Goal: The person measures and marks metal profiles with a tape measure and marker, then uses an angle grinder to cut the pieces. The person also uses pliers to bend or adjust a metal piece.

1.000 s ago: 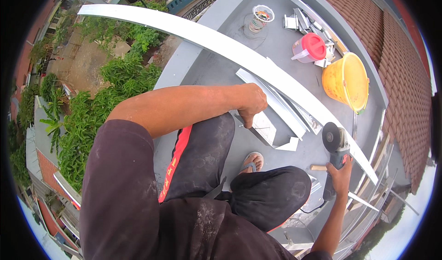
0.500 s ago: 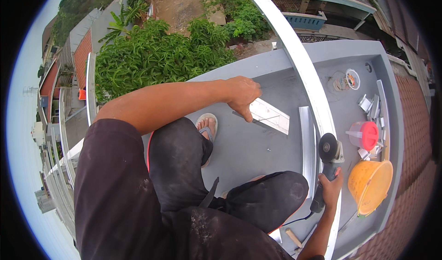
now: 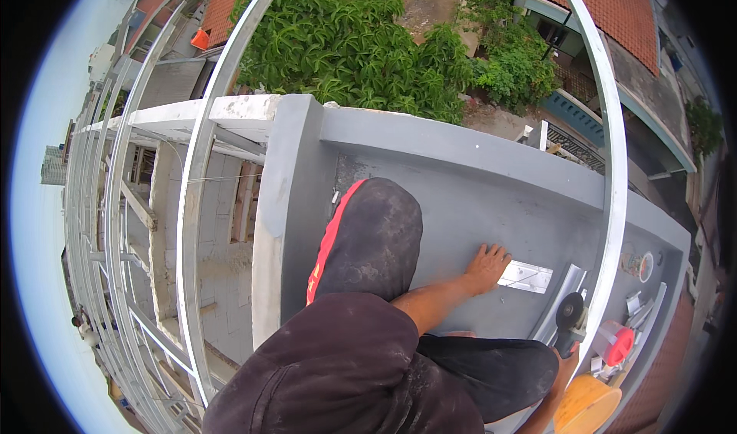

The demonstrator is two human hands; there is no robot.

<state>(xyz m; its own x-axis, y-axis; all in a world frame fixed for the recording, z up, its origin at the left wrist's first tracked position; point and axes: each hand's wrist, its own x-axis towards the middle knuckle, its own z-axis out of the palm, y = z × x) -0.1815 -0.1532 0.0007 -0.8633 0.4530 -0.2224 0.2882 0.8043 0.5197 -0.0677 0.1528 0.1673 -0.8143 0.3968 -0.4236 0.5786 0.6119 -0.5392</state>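
My left hand point(image 3: 487, 270) is low over the grey floor, its fingers stretched out and apart. It is at the near end of a short white metal channel piece point(image 3: 530, 277), which has a dark line drawn across it. Whether the palm touches that piece is hard to tell. On the right, my right hand point(image 3: 566, 359) is wrapped round the body of an angle grinder point(image 3: 566, 337), partly hidden behind my knee. The grinder's dark disc point(image 3: 570, 309) points up, beside a long metal beam point(image 3: 616, 157).
More metal channel point(image 3: 558, 303) lies left of the beam. Right of it are a pink-lidded container point(image 3: 615, 343), an orange bucket point(image 3: 587, 405), a clear tub point(image 3: 646, 266) and metal offcuts. A grey parapet point(image 3: 461, 146) borders the floor; metal rafters point(image 3: 190, 203) span an open drop at left.
The view has swung left, bringing the rafters and parapet corner in. My left hand's fingers have spread, and the channel piece now appears flat on the floor. The grinder stays in my right hand.
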